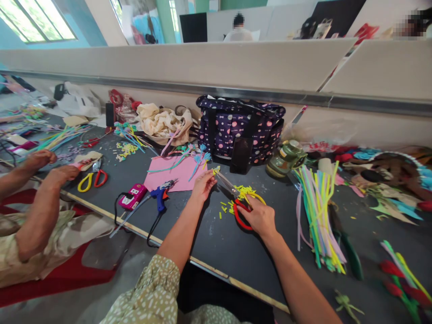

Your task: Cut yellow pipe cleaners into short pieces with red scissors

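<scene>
My right hand [258, 216] is wrapped round the red and yellow handles of a pair of scissors [230, 186], whose blades point up and left. Between the fingertips of my left hand [203, 185] is a small yellow piece [216, 170], close to the blade tips. Small cut yellow strips [245, 192] lie under and beside the scissors on the dark table [216, 238]. Left of my left hand are a pink sheet [158, 173] with coloured stems on it, and a blue glue gun [161, 200].
A dotted dark bag [222, 130] with a phone [241, 155] leaning on it stands behind my hands. To its right are a bottle [286, 157] and a bundle of pastel strips [317, 216]. At the left, a co-worker's hands [62, 175] are near other scissors [96, 167].
</scene>
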A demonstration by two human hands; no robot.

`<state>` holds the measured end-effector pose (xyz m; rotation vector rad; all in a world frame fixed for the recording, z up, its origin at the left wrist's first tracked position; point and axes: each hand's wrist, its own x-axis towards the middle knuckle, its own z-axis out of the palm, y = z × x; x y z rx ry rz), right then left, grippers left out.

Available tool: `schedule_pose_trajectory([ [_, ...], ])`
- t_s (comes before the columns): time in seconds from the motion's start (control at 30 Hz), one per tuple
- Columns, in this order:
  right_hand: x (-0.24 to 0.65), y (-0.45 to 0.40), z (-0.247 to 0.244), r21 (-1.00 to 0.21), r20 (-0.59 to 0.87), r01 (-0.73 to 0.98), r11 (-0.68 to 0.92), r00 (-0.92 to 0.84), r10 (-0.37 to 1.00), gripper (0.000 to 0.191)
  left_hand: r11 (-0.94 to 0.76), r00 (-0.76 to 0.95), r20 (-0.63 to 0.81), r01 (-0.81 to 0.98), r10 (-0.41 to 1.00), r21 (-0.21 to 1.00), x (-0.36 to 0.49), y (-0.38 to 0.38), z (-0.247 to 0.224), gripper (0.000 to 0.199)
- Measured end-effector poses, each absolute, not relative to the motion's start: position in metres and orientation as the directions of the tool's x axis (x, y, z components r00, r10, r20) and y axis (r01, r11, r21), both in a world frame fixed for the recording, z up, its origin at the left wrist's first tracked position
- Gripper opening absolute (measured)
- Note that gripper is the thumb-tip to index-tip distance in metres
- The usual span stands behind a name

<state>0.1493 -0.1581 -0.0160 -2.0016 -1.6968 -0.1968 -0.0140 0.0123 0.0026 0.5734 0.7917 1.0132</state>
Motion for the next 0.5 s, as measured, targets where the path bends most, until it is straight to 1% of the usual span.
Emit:
schedule_pose_trajectory([
  [0.2, 0.1474, -0.1583, -0.014, -0.275, 0.405, 0.957, -0.094, 0.204, 0.891, 0.043, 0.448, 0.331, -0.312, -0.524, 0.891, 0.724, -0.0119, 0.0106, 0.0014, 0.018],
  [0.5, 0.1488, -0.1581, -0.0133, -0.273, 0.414, 0.958, -0.088, 0.2, 0.888, 0.043, 0.491, 0.363, -0.338, -0.529, 0.868, 0.692, -0.0136, 0.0098, 0.0013, 0.022],
])
